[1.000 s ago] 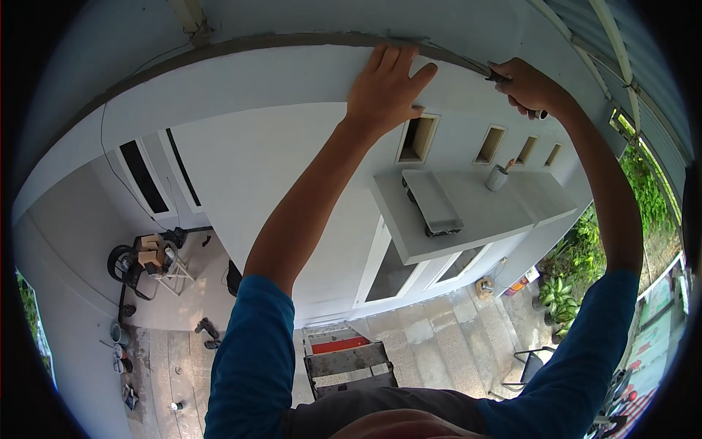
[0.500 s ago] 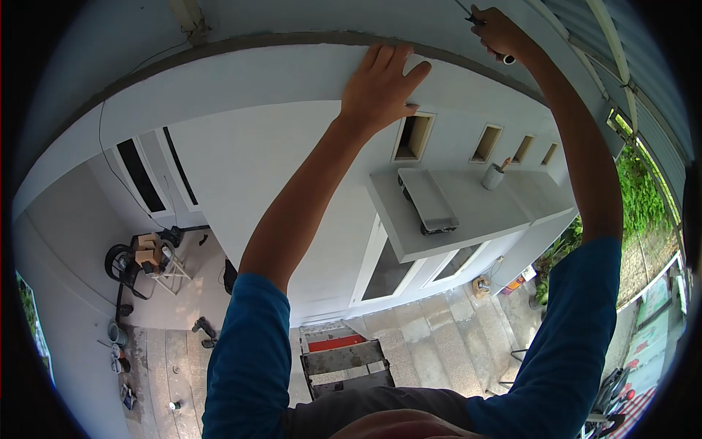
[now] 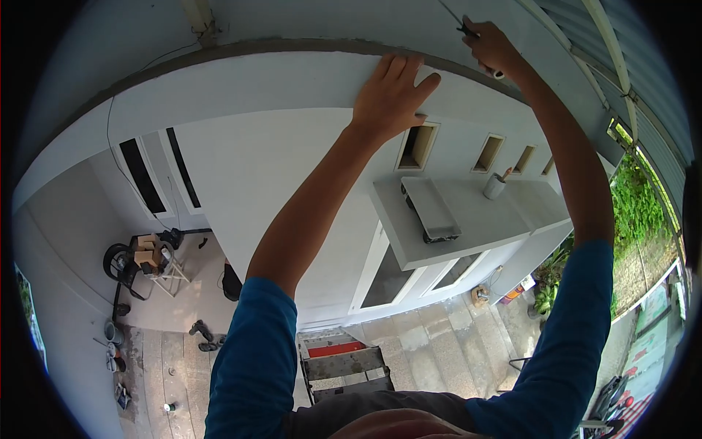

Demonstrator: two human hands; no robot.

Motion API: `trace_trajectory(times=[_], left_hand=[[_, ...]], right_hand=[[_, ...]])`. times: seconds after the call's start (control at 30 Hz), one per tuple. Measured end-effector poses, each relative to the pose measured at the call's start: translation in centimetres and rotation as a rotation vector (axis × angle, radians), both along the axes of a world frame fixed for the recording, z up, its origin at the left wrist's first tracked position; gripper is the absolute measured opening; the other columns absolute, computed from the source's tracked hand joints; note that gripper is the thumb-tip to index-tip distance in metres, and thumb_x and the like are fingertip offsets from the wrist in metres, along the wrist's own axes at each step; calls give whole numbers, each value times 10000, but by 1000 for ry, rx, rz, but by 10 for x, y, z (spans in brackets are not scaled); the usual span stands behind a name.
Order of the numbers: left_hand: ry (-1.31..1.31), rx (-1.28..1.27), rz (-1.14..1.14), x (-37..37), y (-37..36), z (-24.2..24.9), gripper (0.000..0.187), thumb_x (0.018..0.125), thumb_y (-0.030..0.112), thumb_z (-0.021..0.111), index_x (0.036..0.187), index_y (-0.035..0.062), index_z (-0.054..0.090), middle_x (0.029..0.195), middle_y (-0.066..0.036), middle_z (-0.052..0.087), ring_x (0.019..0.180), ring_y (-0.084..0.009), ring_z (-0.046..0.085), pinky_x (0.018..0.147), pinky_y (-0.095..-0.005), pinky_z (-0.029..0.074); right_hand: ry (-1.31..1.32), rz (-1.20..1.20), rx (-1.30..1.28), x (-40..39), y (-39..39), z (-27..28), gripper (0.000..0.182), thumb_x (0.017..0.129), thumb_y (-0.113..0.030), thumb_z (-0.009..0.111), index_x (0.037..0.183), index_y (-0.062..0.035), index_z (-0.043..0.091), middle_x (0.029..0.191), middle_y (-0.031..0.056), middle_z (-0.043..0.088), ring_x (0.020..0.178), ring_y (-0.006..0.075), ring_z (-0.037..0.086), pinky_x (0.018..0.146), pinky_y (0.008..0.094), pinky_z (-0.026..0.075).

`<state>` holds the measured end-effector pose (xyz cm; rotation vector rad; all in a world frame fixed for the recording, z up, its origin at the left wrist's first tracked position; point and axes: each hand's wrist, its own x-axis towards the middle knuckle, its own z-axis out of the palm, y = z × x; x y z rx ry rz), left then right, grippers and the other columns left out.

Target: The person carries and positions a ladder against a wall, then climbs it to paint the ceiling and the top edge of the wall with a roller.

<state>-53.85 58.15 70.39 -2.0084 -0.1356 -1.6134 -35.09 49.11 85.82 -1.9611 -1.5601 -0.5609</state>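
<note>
My left hand (image 3: 389, 101) lies with fingers spread on the pale wall band (image 3: 292, 80), its fingertips at the upper edge by a dark grey strip (image 3: 322, 45). Higher up at the right, my right hand (image 3: 493, 51) is wrapped round what looks like a paint roller handle (image 3: 465, 29). A thin metal rod runs from it up and left out of view, so the tool's head is hidden. Below my hands, a paint tray (image 3: 433, 208) and a grey pot with a brush (image 3: 495, 186) stand on a concrete ledge (image 3: 475, 249).
Under me is a stepped metal and red structure (image 3: 347, 362), perhaps a ladder or scaffold. Small square wall openings (image 3: 418, 146) sit above the ledge. A loose wire (image 3: 110, 139) hangs at left. Boxes (image 3: 148, 252) stand on the floor far below. Roof beams (image 3: 607, 44) cross the upper right.
My right hand has moved a little left and down with the tool. My left hand appears slightly lower and further right, as the whole view has shifted a bit.
</note>
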Motion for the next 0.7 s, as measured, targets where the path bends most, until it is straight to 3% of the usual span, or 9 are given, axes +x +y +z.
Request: trace_trajectory(times=[0.1, 0.13, 0.17, 0.2, 0.23, 0.27, 0.47, 0.6, 0.7], left_hand=[[4, 5, -9, 0, 1, 0, 706, 500, 326, 919, 1125, 188, 621, 1178, -61, 515, 1090, -256, 481, 994, -388, 435], [10, 7, 0, 1, 3, 2, 706, 500, 326, 919, 1125, 188, 621, 1178, -61, 515, 1090, -256, 481, 994, -388, 435], [1, 14, -7, 1, 4, 3, 700, 493, 320, 921, 1111, 186, 623, 1167, -61, 515, 1087, -257, 482, 985, -387, 439], [-11, 14, -18, 2, 3, 0, 693, 486, 315, 923, 1098, 184, 625, 1156, -62, 515, 1084, -257, 483, 977, -386, 443], [-13, 12, -17, 2, 4, -1, 693, 486, 315, 923, 1098, 184, 625, 1156, -62, 515, 1084, -257, 483, 977, -386, 443], [-22, 12, -29, 2, 3, -1, 690, 482, 310, 924, 1091, 184, 626, 1149, -60, 513, 1077, -257, 484, 970, -384, 445], [-31, 1, -27, 1, 0, 0, 685, 477, 300, 921, 1087, 188, 630, 1150, -58, 515, 1060, -255, 489, 967, -383, 446], [-27, 7, -28, 2, 1, -1, 676, 481, 306, 922, 1078, 189, 627, 1148, -54, 507, 1053, -257, 487, 964, -381, 448], [-15, 9, -16, 1, 1, 0, 677, 489, 316, 923, 1085, 190, 626, 1159, -53, 501, 1054, -256, 486, 966, -381, 446]], right_hand=[[12, 110, 193, 10, 47, 44, 409, 998, -173, 512, 1398, -93, 480, 585, 28, 517, 411, 128, 508, 375, 308, 438], [16, 27, 134, -13, 41, 60, 178, 983, -169, 523, 1102, -39, 547, 610, 86, 568, 451, 183, 544, 392, 356, 448], [20, -59, 70, -23, 38, 65, 255, 968, -165, 534, 806, 15, 615, 636, 143, 618, 490, 237, 581, 408, 404, 458], [24, -58, 60, -20, 35, 51, 255, 968, -165, 534, 806, 15, 615, 636, 143, 618, 490, 237, 581, 408, 404, 458], [-63, -90, 39, -11, 30, 37, 177, 984, -163, 518, 1099, -32, 548, 620, 95, 576, 457, 185, 548, 394, 358, 452], [-151, -124, 21, -7, 21, 25, 400, 1000, -162, 503, 1391, -78, 481, 605, 46, 534, 424, 134, 515, 379, 312, 446], [38, -154, -240, -45, -64, -41, 453, 992, -130, 480, 1438, -70, 429, 628, 85, 567, 489, 179, 586, 406, 348, 484], [60, -129, -165, -28, -55, -34, 471, 1000, -160, 488, 1458, -85, 407, 622, 81, 568, 458, 170, 564, 404, 339, 482], [-34, -107, -49, -11, -9, 7, 440, 1024, -168, 458, 1457, -111, 410, 603, 49, 518, 434, 132, 516, 378, 318, 452]])
